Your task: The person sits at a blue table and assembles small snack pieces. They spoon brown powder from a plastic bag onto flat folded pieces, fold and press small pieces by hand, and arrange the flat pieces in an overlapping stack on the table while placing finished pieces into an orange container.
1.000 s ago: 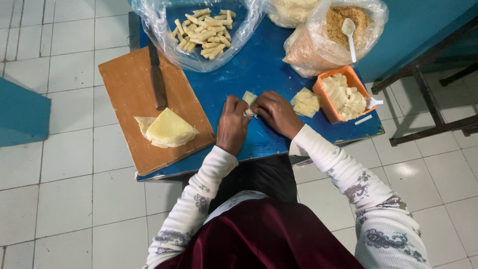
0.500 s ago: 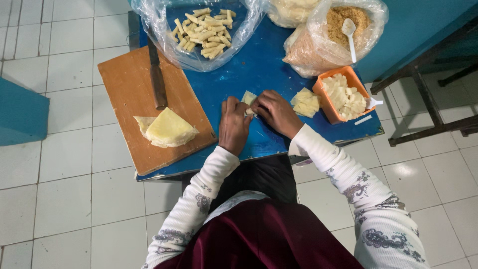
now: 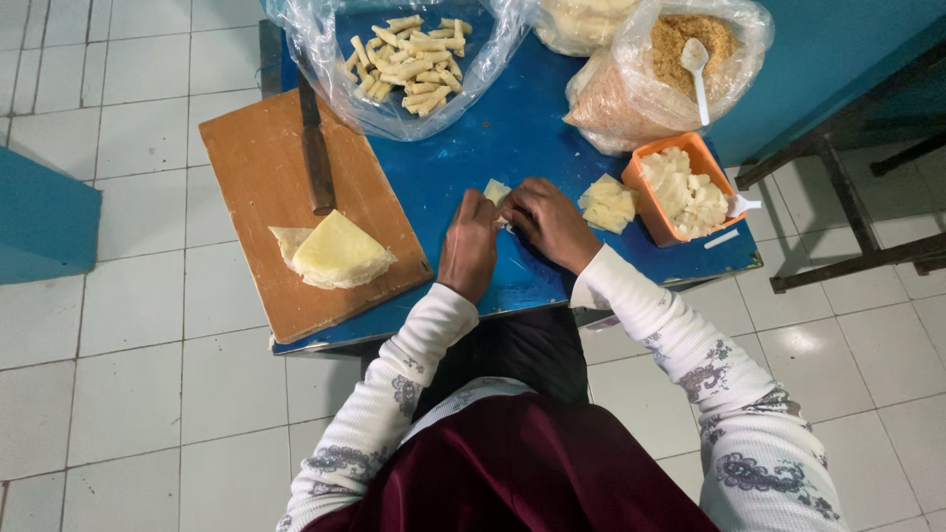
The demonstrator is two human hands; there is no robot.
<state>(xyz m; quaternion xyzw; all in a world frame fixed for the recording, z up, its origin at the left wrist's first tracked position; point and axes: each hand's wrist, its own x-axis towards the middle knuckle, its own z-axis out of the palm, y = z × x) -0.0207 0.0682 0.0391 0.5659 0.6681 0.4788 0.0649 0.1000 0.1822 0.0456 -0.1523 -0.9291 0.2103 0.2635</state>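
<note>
My left hand [image 3: 469, 246] and my right hand [image 3: 548, 223] meet over a small pale wrapper piece [image 3: 497, 191] on the blue table [image 3: 493, 128], fingers curled onto it from both sides. A small stack of pale wrapper sheets [image 3: 608, 204] lies just right of my right hand. Beyond that stands an orange tub [image 3: 662, 217] of white filling chunks with a white spoon. On the wooden cutting board [image 3: 266, 167] at the left lie a folded stack of yellowish sheets [image 3: 335, 252] and a knife [image 3: 314, 148].
A clear plastic bag [image 3: 325, 59] at the back holds several finished rolls [image 3: 409, 54]. Another bag of brown crumbs [image 3: 631, 108] with a white spoon [image 3: 696, 61] stands back right. A dark metal frame [image 3: 847, 197] stands at the right on the white tiled floor [image 3: 118, 374].
</note>
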